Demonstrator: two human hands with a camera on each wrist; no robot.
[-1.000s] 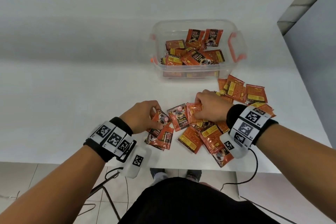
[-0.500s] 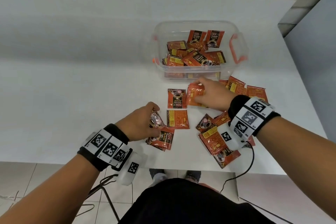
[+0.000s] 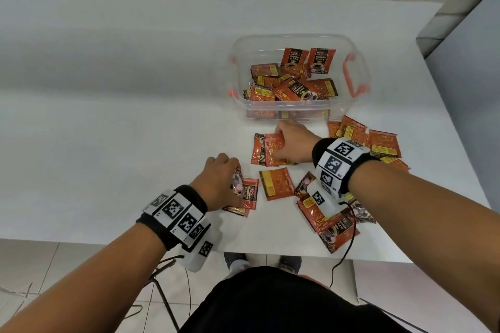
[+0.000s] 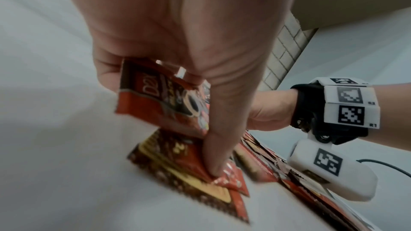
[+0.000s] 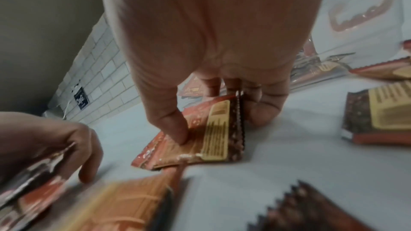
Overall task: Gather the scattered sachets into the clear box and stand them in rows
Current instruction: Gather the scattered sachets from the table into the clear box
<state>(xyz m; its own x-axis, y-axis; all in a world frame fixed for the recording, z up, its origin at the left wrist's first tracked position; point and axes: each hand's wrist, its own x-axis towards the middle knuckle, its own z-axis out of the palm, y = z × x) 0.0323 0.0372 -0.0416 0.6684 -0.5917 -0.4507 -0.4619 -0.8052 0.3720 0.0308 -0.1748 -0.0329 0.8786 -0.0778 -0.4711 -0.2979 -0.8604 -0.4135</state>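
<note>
- White table, clear box near its far right corner, sachets jumbled inside.
- Right hand pinches sachets just before the box.
- Left hand, nearer still, grips more sachets.

One clear box sits on the surface, two orange handles on it. Two hands work. Sachets lie piled and overlapping; an exact count is impossible.

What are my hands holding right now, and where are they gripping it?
The left hand pinches a sachet by its top edge. The right hand grips two sachets at one end, thumb on the flat face.
</note>
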